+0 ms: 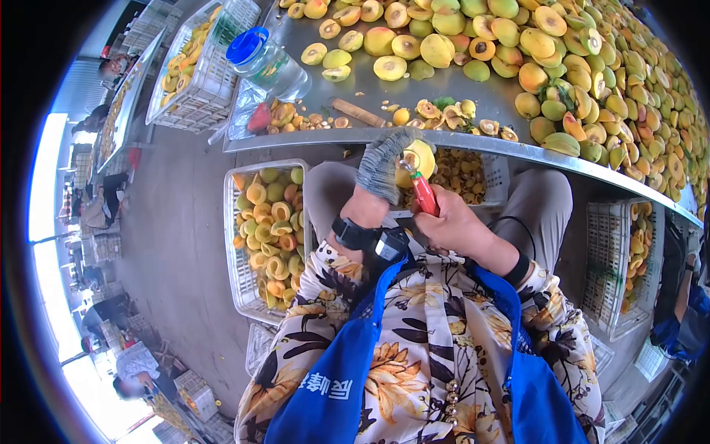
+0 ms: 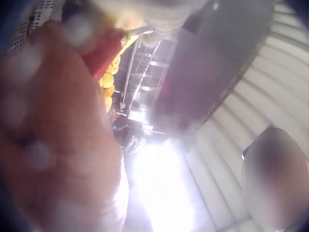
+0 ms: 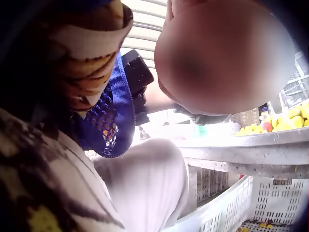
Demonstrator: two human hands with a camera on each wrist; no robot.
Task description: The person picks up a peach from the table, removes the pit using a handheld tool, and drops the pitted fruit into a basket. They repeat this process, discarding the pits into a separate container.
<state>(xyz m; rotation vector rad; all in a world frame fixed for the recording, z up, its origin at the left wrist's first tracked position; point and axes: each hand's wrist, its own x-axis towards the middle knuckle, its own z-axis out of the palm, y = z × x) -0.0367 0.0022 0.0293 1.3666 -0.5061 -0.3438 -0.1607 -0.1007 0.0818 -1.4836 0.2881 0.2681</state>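
My left hand [image 1: 384,163], in a grey knitted glove, grips a yellow peach half [image 1: 421,157] just off the front edge of the metal table. My bare right hand [image 1: 455,222] has its fingers curled round the red handle of a pitting knife [image 1: 424,194]. The tool's metal tip meets the cut face of the peach half. In the left wrist view the red handle [image 2: 104,53] shows beside the blurred right hand. The right wrist view is mostly filled by a blurred part of the right hand [image 3: 222,58], which hides the tool.
Halved peaches [image 1: 540,44] heap over the metal table [image 1: 458,137]. A blue-lidded bottle [image 1: 270,66] and a wooden-handled tool [image 1: 359,112] are on it. A crate of peach halves [image 1: 231,222] stands at my left, another crate [image 1: 505,177] between my knees, and one more [image 1: 603,274] at right.
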